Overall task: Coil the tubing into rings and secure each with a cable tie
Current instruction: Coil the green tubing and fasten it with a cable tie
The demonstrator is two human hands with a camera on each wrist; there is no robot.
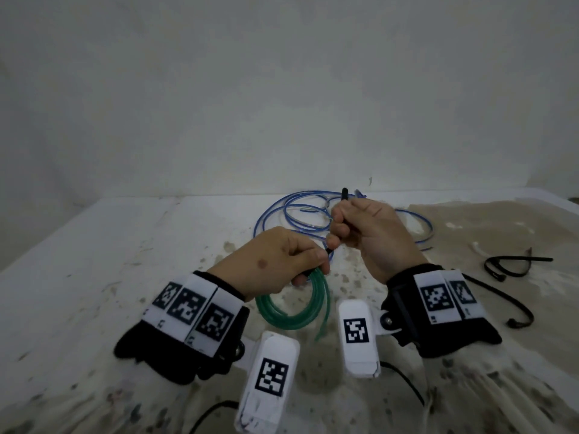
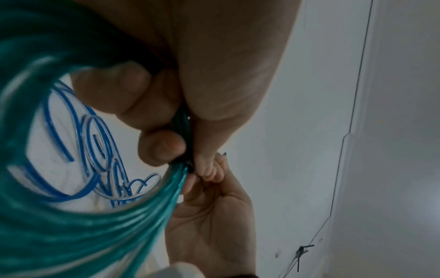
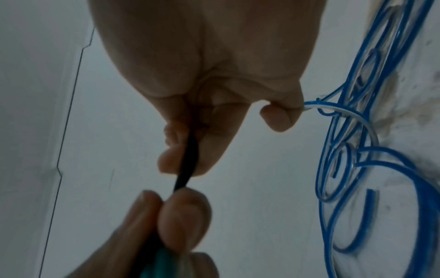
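A green tubing coil (image 1: 293, 308) hangs from my left hand (image 1: 283, 261), which pinches its top bundle between thumb and fingers. In the left wrist view the coil (image 2: 71, 225) fills the lower left under the curled fingers (image 2: 133, 94). A black cable tie (image 1: 340, 214) runs up from that pinch through my right hand (image 1: 360, 227), which grips its tail, the tip sticking out above the fist. In the right wrist view the tie (image 3: 188, 161) passes from my right fingers down to the left hand's fingertips (image 3: 183, 216). Loose blue tubing (image 1: 300, 214) lies behind both hands.
Spare black cable ties (image 1: 513, 266) lie at the right on the stained white table (image 1: 125, 261), another (image 1: 513, 305) nearer me. A pale wall (image 1: 282, 89) stands just behind the blue tubing (image 3: 357, 150). Cables trail from the wrist cameras at the near edge.
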